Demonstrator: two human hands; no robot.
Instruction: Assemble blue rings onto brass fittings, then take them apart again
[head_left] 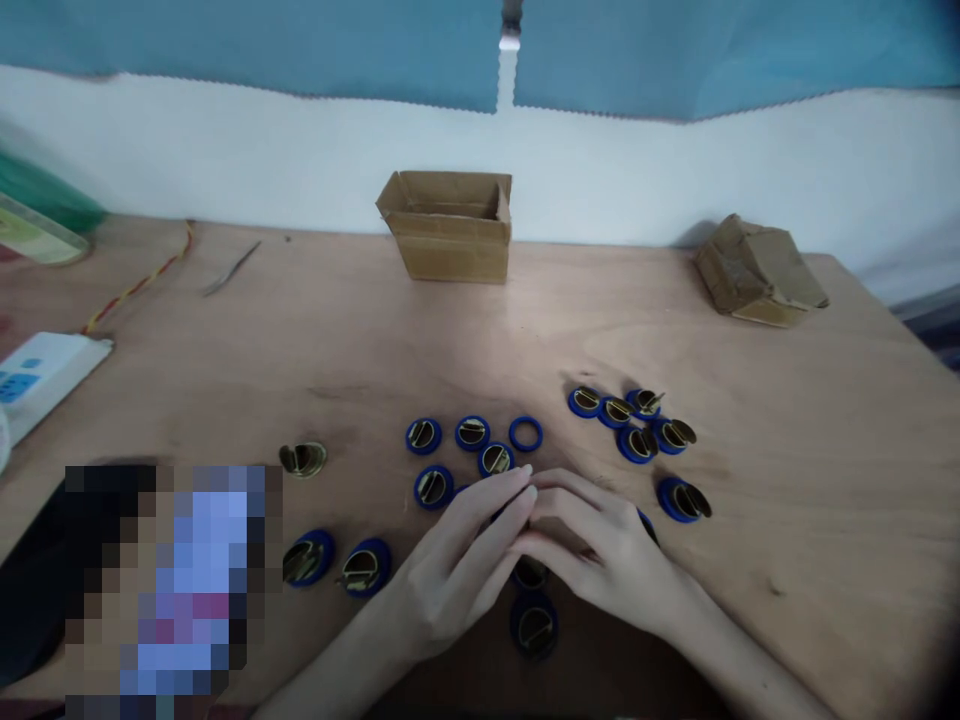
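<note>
Both hands meet at the fingertips near the middle of the scene, the left hand [450,580] and the right hand [607,540] arched toward each other with fingers bent. I cannot tell whether anything is held between them, since the fingers hide that spot. Round blue-rimmed pieces [434,487] with brass-coloured metal inside lie around and partly beneath the hands. Several sit just beyond the left hand, along with a bare blue ring [511,436]; two more are to its left, and two lie nearer, below the joined fingers. Farther right, a cluster of similar pieces [637,443] shows tilted metal flaps, with one piece set slightly apart on the near side. A loose brass-coloured part [290,459] rests on the left.

Everything lies on a pale wood-toned table [810,450], which runs back to a white wall [262,150] under blue cloth [247,40]. By the wall stand an open cardboard box [457,250] and, to the far right, a crumpled one [757,270]. On the left are a thin curved tool [232,268], a red-and-yellow twisted cord [139,285] and a white block [52,370]. A pixelated patch covers the near left.
</note>
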